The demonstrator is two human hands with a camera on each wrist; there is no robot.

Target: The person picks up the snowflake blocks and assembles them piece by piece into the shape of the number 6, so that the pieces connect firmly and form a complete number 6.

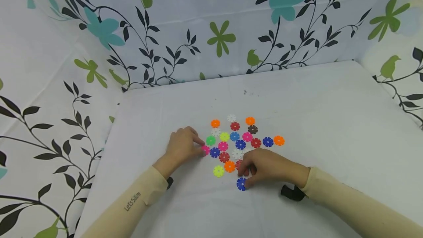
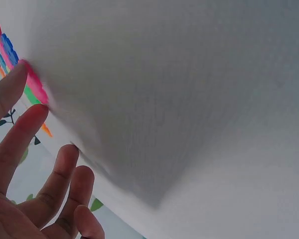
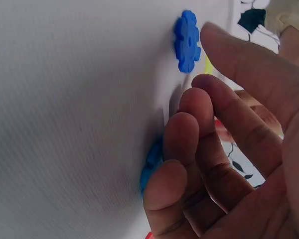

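Observation:
A pink notched plastic disc (image 1: 206, 150) lies at the left edge of a group of flat, flower-like discs. My left hand (image 1: 185, 143) pinches it by the rim; in the left wrist view, thumb and index fingertip meet opposite sides of this pink disc (image 2: 37, 84), the other fingers spread loosely. On the near side of the group is a dark blue disc (image 1: 241, 184), flat on the cloth. My right hand (image 1: 264, 166) is over the group's lower right, its thumb tip right at that blue disc (image 3: 188, 42) and its fingers loosely bent. A red disc (image 1: 239, 165) is partly hidden under it.
Several other discs lie close together between the hands, among them a green disc (image 1: 210, 140), a yellow disc (image 1: 218, 171) and an orange disc (image 1: 279, 140). White cloth (image 1: 317, 102) covers the table. Patterned curtains (image 1: 185, 21) stand behind and at the sides.

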